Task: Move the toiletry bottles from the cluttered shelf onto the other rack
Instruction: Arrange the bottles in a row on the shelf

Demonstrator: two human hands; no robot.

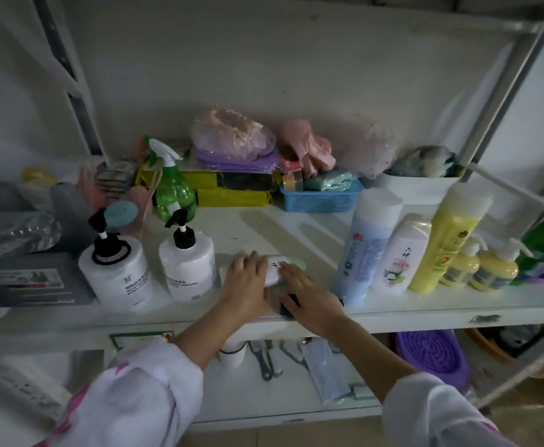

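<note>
On the white metal shelf (296, 227), a small white bottle with a pale green cap (278, 267) lies on its side near the front edge, between the 2 hands. The left hand (248, 282) rests over the bottle's left part with fingers spread and fairly straight, pressing on it rather than curling round it. The right hand (309, 296) lies flat just beside it, fingertips touching the bottle's lower right side, and covers a dark object at the shelf edge that is too hidden to identify. To the left stand 2 white pump bottles with black dispensers (187, 262). To the right stand a tall pale blue bottle (365, 250), a short white bottle with a floral label (402, 253) and a tall yellow bottle (448, 237), upright in a row.
</note>
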